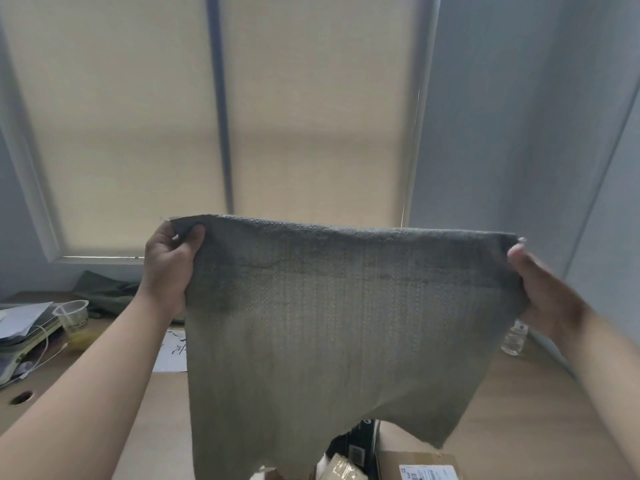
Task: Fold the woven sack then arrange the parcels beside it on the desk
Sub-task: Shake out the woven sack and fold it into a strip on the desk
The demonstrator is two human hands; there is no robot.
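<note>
Above desk [540,420], woven sack [332,327] between left hand [169,265], right hand [543,289]

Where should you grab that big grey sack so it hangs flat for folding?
By its two top corners, one from each side. The woven sack is limp cloth, so it only spreads flat when its top edge is pulled straight. The left hand pinches the left corner and the right hand grips the right one.
</note>
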